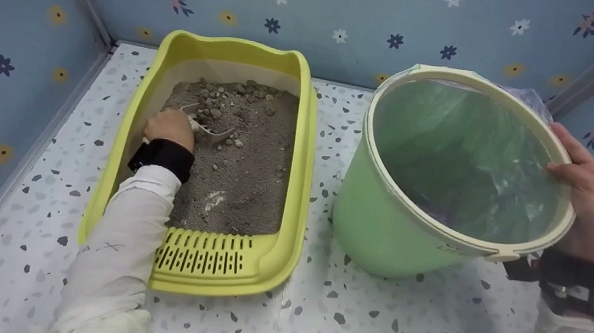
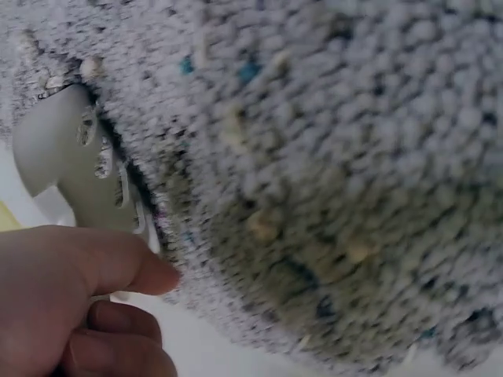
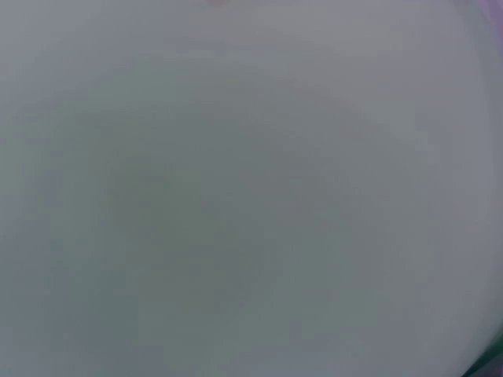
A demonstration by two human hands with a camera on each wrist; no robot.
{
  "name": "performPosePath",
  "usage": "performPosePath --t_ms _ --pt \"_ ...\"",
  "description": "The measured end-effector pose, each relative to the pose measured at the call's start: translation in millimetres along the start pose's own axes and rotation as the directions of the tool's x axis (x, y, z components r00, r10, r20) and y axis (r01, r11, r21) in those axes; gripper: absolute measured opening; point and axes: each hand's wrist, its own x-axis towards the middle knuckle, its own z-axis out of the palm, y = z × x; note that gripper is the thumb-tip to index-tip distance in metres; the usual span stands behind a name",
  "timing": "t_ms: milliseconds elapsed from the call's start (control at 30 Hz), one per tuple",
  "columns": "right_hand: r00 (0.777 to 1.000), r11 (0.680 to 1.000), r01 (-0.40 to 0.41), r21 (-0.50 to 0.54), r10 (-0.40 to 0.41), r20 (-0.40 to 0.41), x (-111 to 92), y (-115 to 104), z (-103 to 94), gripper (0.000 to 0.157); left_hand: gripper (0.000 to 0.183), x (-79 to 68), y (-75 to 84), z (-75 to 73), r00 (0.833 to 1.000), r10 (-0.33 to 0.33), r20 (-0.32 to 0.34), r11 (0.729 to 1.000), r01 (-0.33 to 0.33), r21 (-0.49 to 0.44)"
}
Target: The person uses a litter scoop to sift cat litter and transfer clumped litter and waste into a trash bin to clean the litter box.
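My left hand (image 1: 171, 127) grips the handle of a pale slotted litter scoop (image 1: 216, 135), whose blade sits in grey cat litter (image 1: 240, 182) with clumps around it. In the left wrist view, the fingers of my left hand (image 2: 86, 302) curl round the handle, and the slotted blade of the scoop (image 2: 82, 169) shows against the litter. My right hand (image 1: 589, 192) holds the right rim of a green trash bin (image 1: 384, 225), thumb on the inner side. The bin leans, its mouth lined with a clear plastic bag (image 1: 517, 173). The right wrist view is a grey blur.
The litter is in a yellow-green litter box (image 1: 301, 200) with a slotted front ledge (image 1: 202, 250). Box and bin stand side by side on a speckled white surface (image 1: 339, 314). Blue flowered panels (image 1: 314, 3) rise at the back and both sides.
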Motion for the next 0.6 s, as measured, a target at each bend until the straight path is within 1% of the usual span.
performPosePath --t_ms 67,133,200,267,333,433,533,600 --pt "1.0 1.0 0.007 -0.005 -0.007 0.01 0 0 0.1 0.054 0.038 -0.2 0.3 2.5 1.0 0.006 -0.002 1.0 -0.006 -0.018" --pt "1.0 0.999 0.015 -0.03 -0.014 0.016 1 1 0.5 0.055 0.036 -1.0 1.1 3.9 1.0 0.007 0.014 0.999 -0.006 -0.041" --pt "1.0 0.999 0.02 -0.039 -0.019 0.022 1 1 0.0 0.055 0.034 -2.7 1.4 3.7 0.998 0.021 0.052 0.997 -0.017 -0.072" --pt "1.0 1.0 0.018 -0.021 -0.017 0.02 1 0 -0.4 0.055 0.036 -4.0 0.1 2.7 0.994 0.047 0.102 0.994 -0.036 -0.106" --pt "1.0 1.0 0.017 -0.003 -0.016 0.019 1 -1 -0.6 0.054 0.04 -4.3 -1.9 2.6 0.99 0.064 0.129 0.989 -0.046 -0.144" --pt "1.0 1.0 0.017 0.003 -0.017 0.016 1 -1 -0.7 0.054 0.037 -2.0 -5.1 6.4 0.99 0.079 0.119 0.982 -0.057 -0.179" --pt "1.0 1.0 0.017 0.022 -0.018 0.022 0 0 0.3 0.054 0.034 1.1 -7.0 12.4 0.995 0.057 0.086 0.979 -0.039 -0.2" --pt "1.0 1.0 0.016 0.014 -0.016 0.02 0 1 1.3 0.054 0.033 2.1 -8.2 14.6 0.996 0.049 0.07 0.976 -0.033 -0.213"
